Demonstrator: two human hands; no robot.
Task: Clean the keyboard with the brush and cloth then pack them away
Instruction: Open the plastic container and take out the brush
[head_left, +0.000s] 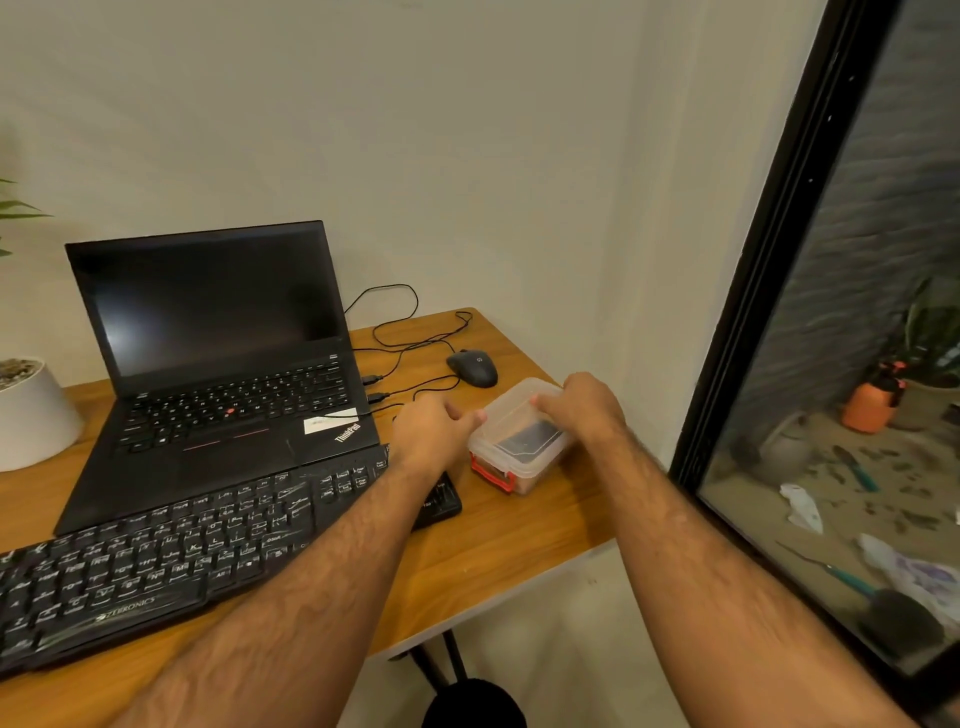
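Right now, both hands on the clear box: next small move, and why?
Probably flip the near red clip. Both the left hand and right hand rest on the lid of the clear plastic box, something dark shows inside, and whether that clip is latched is unclear.

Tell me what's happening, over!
Both hands, left and right, gripping the clear box. Red latch facing us. Keyboard alongside. Nothing blocking.

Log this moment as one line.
left hand: grips box | right hand: grips lid | red latch: near side | keyboard: untouched
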